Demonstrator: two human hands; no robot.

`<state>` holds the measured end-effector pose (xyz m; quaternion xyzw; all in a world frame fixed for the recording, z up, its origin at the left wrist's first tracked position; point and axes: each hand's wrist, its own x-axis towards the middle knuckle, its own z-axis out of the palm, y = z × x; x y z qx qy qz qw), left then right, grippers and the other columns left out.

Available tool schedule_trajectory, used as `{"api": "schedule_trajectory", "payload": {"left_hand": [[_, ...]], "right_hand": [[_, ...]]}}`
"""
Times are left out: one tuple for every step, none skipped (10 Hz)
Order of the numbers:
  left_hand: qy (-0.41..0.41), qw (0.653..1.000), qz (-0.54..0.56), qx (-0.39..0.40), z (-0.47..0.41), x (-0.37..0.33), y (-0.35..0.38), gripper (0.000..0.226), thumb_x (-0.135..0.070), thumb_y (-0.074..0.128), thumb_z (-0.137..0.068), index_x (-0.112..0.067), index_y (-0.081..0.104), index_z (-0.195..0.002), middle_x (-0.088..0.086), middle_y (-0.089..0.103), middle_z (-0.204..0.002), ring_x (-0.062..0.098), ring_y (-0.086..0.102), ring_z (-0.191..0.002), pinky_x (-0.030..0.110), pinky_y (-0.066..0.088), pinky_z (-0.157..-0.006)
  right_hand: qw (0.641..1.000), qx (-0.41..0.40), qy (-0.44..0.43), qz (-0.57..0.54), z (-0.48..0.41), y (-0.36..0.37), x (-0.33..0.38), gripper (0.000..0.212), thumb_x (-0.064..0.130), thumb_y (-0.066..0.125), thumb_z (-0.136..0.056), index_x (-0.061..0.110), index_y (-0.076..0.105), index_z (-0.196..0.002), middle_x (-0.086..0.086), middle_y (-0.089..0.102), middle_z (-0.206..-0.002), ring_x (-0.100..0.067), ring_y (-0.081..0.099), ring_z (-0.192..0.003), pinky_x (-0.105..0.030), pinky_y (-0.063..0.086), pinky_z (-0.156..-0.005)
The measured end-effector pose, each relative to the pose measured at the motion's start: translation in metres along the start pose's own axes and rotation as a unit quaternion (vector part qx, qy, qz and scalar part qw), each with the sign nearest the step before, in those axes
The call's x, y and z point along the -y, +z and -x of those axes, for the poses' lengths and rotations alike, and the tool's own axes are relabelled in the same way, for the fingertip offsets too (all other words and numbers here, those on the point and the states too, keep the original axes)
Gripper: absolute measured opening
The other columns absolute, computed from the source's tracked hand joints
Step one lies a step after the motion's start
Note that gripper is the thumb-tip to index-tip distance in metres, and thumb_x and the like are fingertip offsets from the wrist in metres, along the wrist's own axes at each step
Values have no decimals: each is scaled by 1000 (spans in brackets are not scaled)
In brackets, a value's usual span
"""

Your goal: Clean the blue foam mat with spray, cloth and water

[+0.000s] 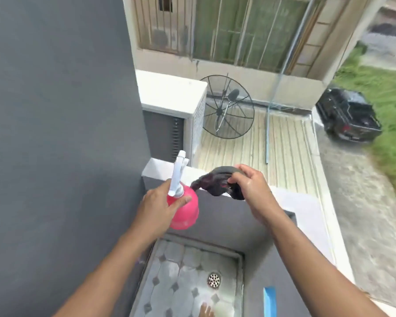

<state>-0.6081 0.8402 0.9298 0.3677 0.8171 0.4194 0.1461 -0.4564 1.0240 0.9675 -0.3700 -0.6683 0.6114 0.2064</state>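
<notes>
My left hand (157, 208) grips a pink spray bottle (185, 211) with a white trigger head, held upright in front of the grey balcony wall. My right hand (249, 186) holds a dark, wet-looking cloth (212, 183) bunched up over the white top of the balcony wall (284, 195). The cloth hangs just right of the bottle's shoulder. A narrow blue edge, apparently the foam mat (269, 302), stands against the wall at the bottom right; most of it is hidden.
A tiled balcony floor (174, 282) with a round metal drain (214, 280) lies below. A grey wall fills the left. Beyond the ledge are an air-conditioner unit (181, 99), a mesh satellite dish (229, 106), a ribbed roof and a dark pickup truck (348, 115).
</notes>
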Motion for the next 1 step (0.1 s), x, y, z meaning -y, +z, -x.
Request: {"api": "schedule_trajectory", "payload": {"left_hand": [[7, 1000, 16, 4, -61, -28, 31, 34, -37, 75, -92, -16, 68, -117, 8, 75, -100, 34, 66, -99, 48, 53, -87]], "right_hand": [[996, -66, -43, -51, -25, -30, 11, 15, -4, 55, -86, 9, 63, -85, -5, 66, -76, -16, 56, -63, -29, 52, -60]]}}
